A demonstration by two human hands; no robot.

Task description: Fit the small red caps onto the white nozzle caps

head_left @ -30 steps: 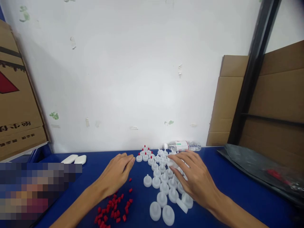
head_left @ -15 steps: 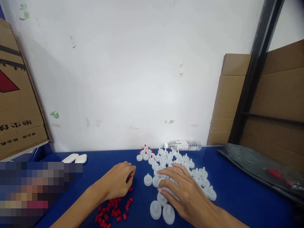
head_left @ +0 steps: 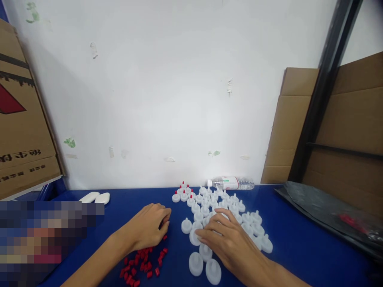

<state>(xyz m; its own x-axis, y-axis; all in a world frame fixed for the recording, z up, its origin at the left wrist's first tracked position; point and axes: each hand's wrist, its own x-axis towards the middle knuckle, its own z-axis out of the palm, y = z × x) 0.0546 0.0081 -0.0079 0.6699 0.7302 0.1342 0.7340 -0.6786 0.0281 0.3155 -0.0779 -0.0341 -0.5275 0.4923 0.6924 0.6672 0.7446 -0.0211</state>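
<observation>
My left hand [head_left: 151,225] is closed over the blue table, its fingers curled with thumb against forefinger. A red cap showed between them a moment ago; the fingers hide it now. Small red caps [head_left: 145,259] lie loose just below this hand. My right hand [head_left: 224,237] has its fingers bent, with the fingertips on a tilted white nozzle lid [head_left: 194,238]. Around and beyond it stand many white nozzle lids [head_left: 205,211], most with bare spouts. At the back, several lids with red tips [head_left: 183,196] form a small group.
A clear plastic bottle [head_left: 230,183] lies against the wall. Two white oval objects [head_left: 102,198] rest at the back left. A dark plastic bag [head_left: 317,203] is on the right. Cardboard boxes [head_left: 26,131] and a flattened carton [head_left: 291,123] stand at the sides.
My right hand's fingers have drawn together onto a white nozzle lid, which has tilted and shifted toward me. My left hand has stayed almost still, and its red cap has gone from sight.
</observation>
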